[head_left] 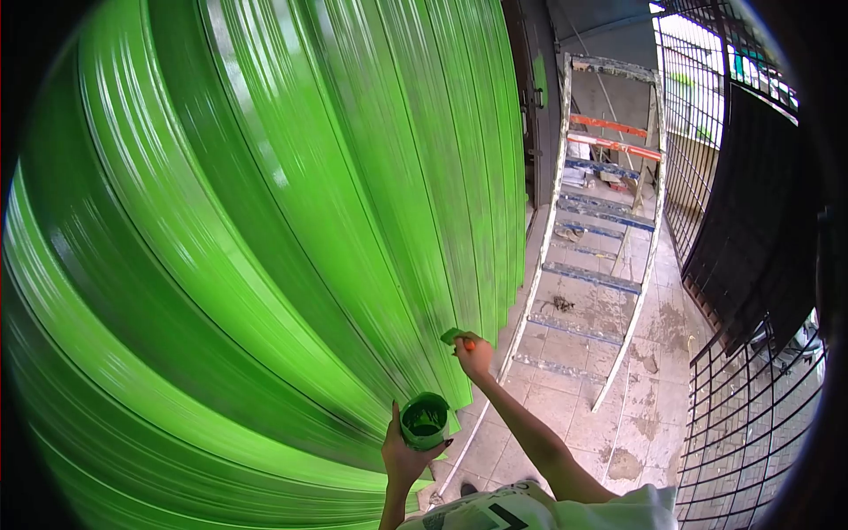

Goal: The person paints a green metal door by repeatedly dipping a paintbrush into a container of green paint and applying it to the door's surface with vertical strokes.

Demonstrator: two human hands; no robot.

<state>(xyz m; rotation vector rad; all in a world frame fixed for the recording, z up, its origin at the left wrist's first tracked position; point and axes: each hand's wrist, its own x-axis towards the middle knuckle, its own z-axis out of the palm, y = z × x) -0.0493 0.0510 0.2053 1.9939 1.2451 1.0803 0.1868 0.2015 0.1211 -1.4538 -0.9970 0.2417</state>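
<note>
Bright green paint covers a large ribbed metal panel (353, 221), with greyish, thinly coated streaks on several ribs. My right hand (475, 355) is closed round the orange handle of a paintbrush (451, 336), whose green bristles are at the panel's lower right part. Below and to the left, my left hand (408, 458) wraps round a small round paint container (424, 420). Its open top faces up and shows dark green paint inside.
A paint-spattered stepladder (594, 277) stands right of the panel on a stained tiled floor (552, 402). Farther right are a dark metal grille (751, 424) and a black sheet (751, 221). A dark door (534, 97) is behind the panel's edge.
</note>
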